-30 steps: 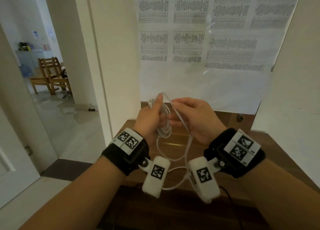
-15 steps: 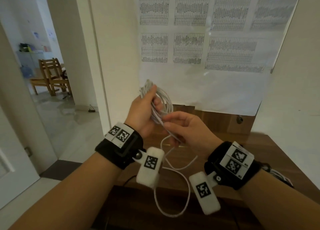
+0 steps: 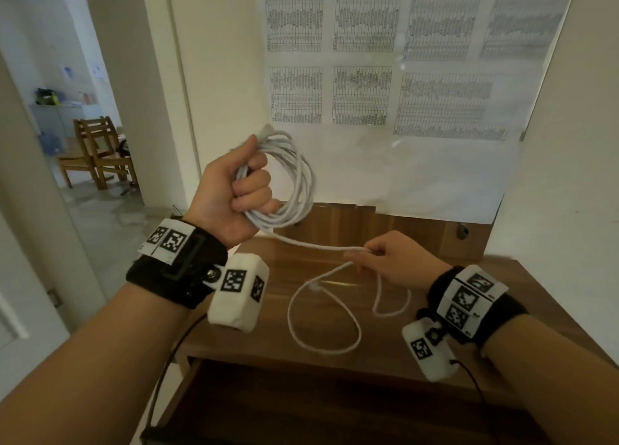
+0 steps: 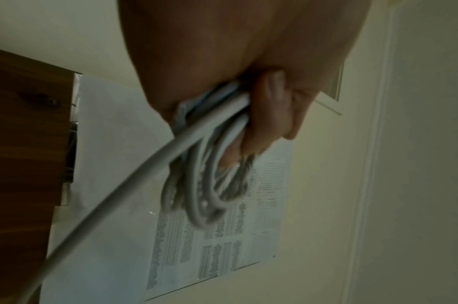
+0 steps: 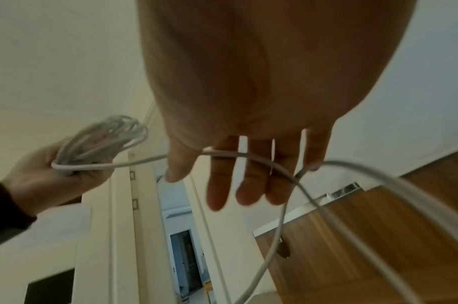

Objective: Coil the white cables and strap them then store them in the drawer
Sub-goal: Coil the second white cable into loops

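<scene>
The white cable is partly wound into a coil (image 3: 296, 176) that my left hand (image 3: 234, 190) grips in a fist, raised above the wooden desk (image 3: 502, 310). One plug end (image 3: 268, 130) sticks up from the fist. From the coil a strand runs down-right to my right hand (image 3: 398, 260), which pinches it between thumb and fingers. The loose tail (image 3: 321, 340) loops over the desk top below. The left wrist view shows the coil (image 4: 204, 185) hanging from curled fingers (image 4: 272, 115). In the right wrist view the strand (image 5: 282, 168) crosses my fingers (image 5: 238, 179).
A dark drawer opening (image 3: 335, 404) lies under the desk's front edge. Printed sheets (image 3: 368, 76) are taped to the wall behind. An open doorway at the left shows wooden chairs (image 3: 100, 153). A white wall (image 3: 569, 176) closes the right side.
My left hand rose up and to the left with the coil. My right hand slid down and to the right along the strand, drawing it taut, and the loose tail now lies on the desk.
</scene>
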`<state>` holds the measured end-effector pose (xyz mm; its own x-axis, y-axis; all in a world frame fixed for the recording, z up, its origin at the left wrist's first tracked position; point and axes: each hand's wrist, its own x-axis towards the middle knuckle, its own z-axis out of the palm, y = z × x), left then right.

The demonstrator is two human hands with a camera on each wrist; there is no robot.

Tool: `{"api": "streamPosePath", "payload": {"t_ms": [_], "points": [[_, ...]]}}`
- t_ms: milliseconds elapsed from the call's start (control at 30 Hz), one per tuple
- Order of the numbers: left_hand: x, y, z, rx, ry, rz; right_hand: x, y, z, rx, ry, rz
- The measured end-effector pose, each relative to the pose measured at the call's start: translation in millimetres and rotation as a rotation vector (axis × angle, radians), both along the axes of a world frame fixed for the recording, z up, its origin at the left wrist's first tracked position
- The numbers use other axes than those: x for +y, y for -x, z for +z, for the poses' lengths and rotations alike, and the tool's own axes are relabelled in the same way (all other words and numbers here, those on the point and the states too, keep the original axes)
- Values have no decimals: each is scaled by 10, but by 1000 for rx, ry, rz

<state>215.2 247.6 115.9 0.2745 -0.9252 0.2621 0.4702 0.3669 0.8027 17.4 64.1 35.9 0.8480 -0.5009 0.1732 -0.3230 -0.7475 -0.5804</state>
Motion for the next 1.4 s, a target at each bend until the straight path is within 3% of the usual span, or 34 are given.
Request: {"api": "streamPosePath", "payload": {"t_ms": [133,267,367,467,533,633,733,967,1067,1200,1300,1400], "points": [[43,33,-2,-178,-118,-171,-107,-44,98,-37,80,-134],[4,130,-74,-510,-264,-242,-101,-108,161,-385,8,-251],[-48,256,-155,-734,-370,-154,-42,-175,275,-301,124,-249],[-116,366,-263,-819,-497,-18,4,-203,357,-147,167,-198],[-162,406,-356,-871,-544,68,45,-221,377,-144,100,-133],[-242,436,-497,-929,-547,202,128,-236,392,-303,-104,-117],[-317,425,-634,-754,-505,288,235,-250,407,-448,-258,-97],[-431,532,-679,-144,-399,125,401,-310,384,-624,-173,-43],[-428,588,-631,-1,-374,24,501,-293,299,-576,-53,29],[-467,478,-607,212,-338,39,622,-231,245,-396,66,116],[-475,419,-557,263,-266,124,728,-224,184,-290,189,136],[-466,501,-478,152,-223,254,874,-262,89,-388,228,119]]}}
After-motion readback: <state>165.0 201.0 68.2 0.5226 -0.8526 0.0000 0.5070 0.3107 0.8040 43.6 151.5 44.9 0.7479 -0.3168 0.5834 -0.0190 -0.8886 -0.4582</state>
